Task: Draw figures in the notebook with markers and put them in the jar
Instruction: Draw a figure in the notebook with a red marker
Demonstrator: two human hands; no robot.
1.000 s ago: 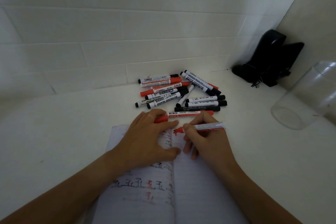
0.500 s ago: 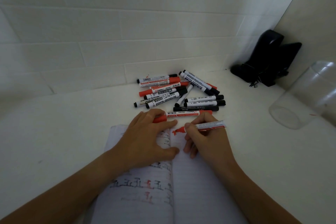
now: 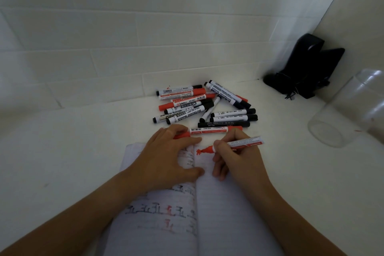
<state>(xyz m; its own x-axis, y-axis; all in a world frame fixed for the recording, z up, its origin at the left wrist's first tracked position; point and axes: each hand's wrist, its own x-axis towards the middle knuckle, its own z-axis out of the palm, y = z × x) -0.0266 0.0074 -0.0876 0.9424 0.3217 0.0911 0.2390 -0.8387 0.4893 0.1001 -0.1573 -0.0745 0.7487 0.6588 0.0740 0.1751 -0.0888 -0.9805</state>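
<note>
A: Head view. Right hand (image 3: pixel 239 156) had its fingers (image 3: pixel 220 147) curled round a red marker (image 3: pixel 239 144), tip down on the notebook (image 3: pixel 228 203) at a small red figure (image 3: pixel 199 151). Marker's long axis ran from the tip, left of the fingers, up and out to their right.

B: Left hand?

A: Left hand (image 3: pixel 166 160) lay flat on the left page, fingers straight, pressing the page down, holding nothing. Another red marker (image 3: pixel 216 130) lay crosswise just beyond its fingertips.

B: Jar?

A: Jar (image 3: pixel 349 110) sat well off to the right of the right-hand fingers, on the surface (image 3: pixel 72 151), seemingly tilted, mouth direction unclear. Right hand was nearer, so I'd judge it makes the drop. Marker pile (image 3: pixel 203 106) lay beyond both hands.
</note>
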